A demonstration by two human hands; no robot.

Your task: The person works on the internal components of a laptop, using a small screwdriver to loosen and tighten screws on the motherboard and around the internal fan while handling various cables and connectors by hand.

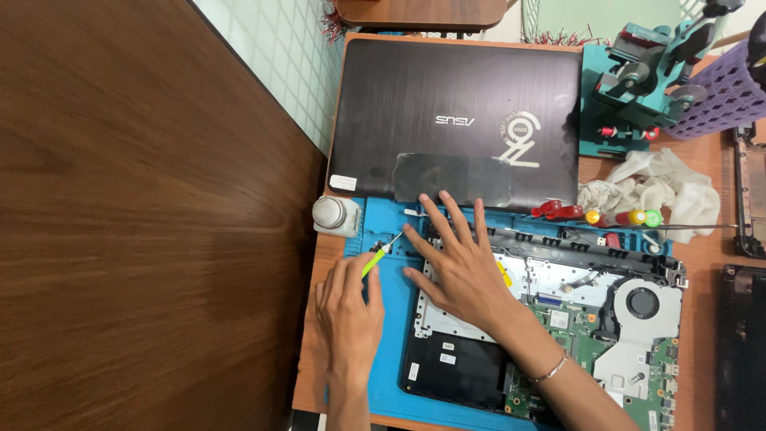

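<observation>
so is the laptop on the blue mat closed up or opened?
Opened. The laptop has no cover on: green circuit board and fan lie exposed, right hand resting on it.

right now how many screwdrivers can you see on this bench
5, possibly more hidden. One green-handled screwdriver is in the left hand. Two red-handled ones lie on the blue mat's top edge; beside them an orange-capped and a yellow-and-green one, by the white cloth.
</observation>
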